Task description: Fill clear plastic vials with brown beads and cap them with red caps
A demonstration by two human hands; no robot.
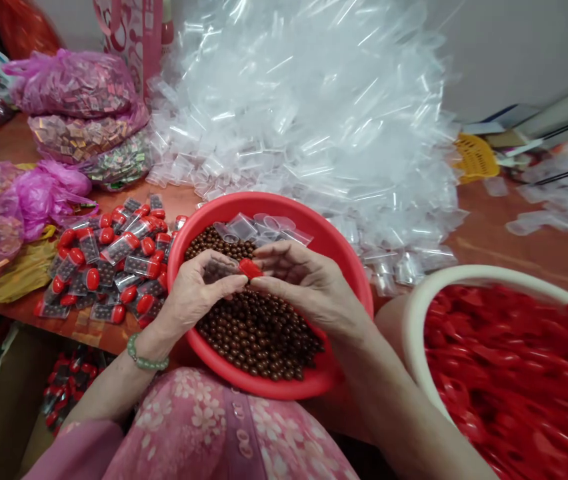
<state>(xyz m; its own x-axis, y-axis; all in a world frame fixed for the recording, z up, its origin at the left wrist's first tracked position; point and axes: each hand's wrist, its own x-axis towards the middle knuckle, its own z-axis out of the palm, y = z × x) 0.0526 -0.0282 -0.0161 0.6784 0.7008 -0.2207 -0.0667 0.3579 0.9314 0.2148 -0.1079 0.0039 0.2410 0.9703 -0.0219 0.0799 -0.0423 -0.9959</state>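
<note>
Over the red basin (357, 267), my left hand (187, 290) is closed on a small clear plastic container (220, 268) lying sideways, with dark contents showing through. My right hand (321, 287) pinches a red cap (251, 268) at the container's open end. Whether the cap is fully seated I cannot tell. Below both hands, shiny brown balls (259, 333) cover much of the basin's bottom. Several empty clear containers (244, 227) lie on the balls at the far side.
Capped, filled containers (114, 260) are heaped left of the basin, and more lie in a box (4, 400) below. A huge mound of clear containers (309, 113) rises behind. At right stands a white tub (417, 320) of red caps (519, 373). Pink bags (79, 83) sit back left.
</note>
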